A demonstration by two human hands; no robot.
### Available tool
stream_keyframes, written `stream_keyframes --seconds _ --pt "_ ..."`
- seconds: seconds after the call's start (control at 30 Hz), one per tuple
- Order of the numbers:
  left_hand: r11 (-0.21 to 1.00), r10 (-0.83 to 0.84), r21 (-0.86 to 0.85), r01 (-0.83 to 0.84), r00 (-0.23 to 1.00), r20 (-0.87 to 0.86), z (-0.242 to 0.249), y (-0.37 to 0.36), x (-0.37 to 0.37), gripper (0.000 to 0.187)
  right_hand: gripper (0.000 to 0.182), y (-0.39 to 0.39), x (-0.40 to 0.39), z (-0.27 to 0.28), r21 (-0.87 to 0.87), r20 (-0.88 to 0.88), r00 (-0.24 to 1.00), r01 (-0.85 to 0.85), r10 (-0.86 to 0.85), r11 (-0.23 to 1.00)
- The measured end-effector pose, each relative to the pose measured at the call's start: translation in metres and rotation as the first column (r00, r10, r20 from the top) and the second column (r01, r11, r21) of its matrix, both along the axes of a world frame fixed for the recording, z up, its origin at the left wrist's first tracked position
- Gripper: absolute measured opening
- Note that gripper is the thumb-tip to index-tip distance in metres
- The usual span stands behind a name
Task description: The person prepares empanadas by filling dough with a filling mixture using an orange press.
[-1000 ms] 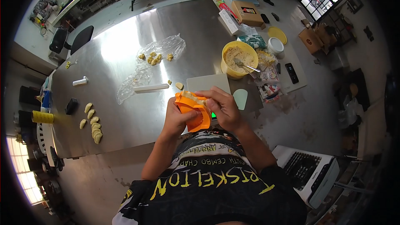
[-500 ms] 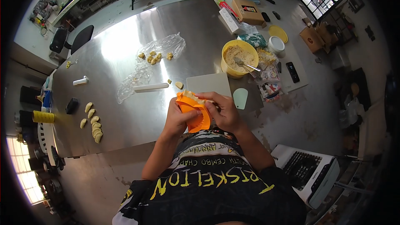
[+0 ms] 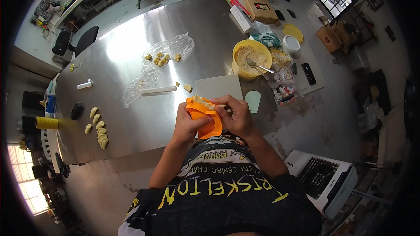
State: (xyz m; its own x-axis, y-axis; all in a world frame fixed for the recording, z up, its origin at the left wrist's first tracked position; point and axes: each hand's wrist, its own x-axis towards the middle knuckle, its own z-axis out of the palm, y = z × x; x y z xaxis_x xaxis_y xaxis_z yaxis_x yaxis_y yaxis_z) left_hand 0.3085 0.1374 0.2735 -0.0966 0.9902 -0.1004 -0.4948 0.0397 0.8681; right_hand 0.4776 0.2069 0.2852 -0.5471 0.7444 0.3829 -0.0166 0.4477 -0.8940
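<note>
My left hand [image 3: 190, 122] is closed round an orange plastic dumpling mold [image 3: 202, 112], its thumb lying across the inner face. Pale dough [image 3: 202, 101] runs along the mold's upper edge. My right hand [image 3: 234, 114] pinches the dough at the right end of that edge, touching the mold. Just beyond my hands lies a grey board [image 3: 218, 88], with a small round dough piece [image 3: 188, 88] to its left. A yellow tub [image 3: 240, 67] of filling holds a spoon [image 3: 258, 65]. Several folded dumplings [image 3: 103, 137] rest at the left of the metal table [image 3: 140, 126].
A white rolling pin [image 3: 158, 91] lies near plastic film [image 3: 175, 43] bearing several filling lumps. A pale green scraper [image 3: 252, 101] is right of the board. Cardboard boxes [image 3: 261, 11] stand at the back right; a typewriter-like machine [image 3: 321, 181] is at the lower right.
Both hands stay almost in place on the mold. My right fingers have shifted slightly to the right along the dough edge.
</note>
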Motion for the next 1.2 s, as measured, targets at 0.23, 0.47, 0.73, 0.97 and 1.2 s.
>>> stream_keyframes --seconds 0.23,0.47,0.73,0.97,1.2 --pt "1.0 0.012 -0.009 -0.012 0.998 -0.06 0.007 0.001 0.004 0.03 0.013 0.007 -0.001 -0.002 0.242 0.04 0.996 0.062 -0.074 0.968" --pt "0.999 0.054 0.007 -0.053 0.997 -0.056 0.005 0.003 0.009 0.033 0.014 0.007 0.0 -0.008 0.249 -0.011 0.981 0.192 -0.196 0.949" --pt "0.99 0.14 -0.01 -0.14 0.986 0.088 0.003 0.01 0.009 0.038 0.026 0.017 0.01 -0.026 -0.575 -0.437 0.899 -0.272 -0.01 0.771" --pt "0.989 0.133 -0.092 -0.114 0.961 0.24 -0.006 0.015 0.011 0.043 0.022 0.019 0.009 -0.018 -0.607 -0.414 0.91 -0.296 0.025 0.738" --pt "0.991 0.102 -0.111 -0.072 0.949 0.298 -0.012 0.016 0.013 0.043 0.012 0.022 0.006 -0.009 -0.661 -0.414 0.906 -0.235 -0.086 0.713"
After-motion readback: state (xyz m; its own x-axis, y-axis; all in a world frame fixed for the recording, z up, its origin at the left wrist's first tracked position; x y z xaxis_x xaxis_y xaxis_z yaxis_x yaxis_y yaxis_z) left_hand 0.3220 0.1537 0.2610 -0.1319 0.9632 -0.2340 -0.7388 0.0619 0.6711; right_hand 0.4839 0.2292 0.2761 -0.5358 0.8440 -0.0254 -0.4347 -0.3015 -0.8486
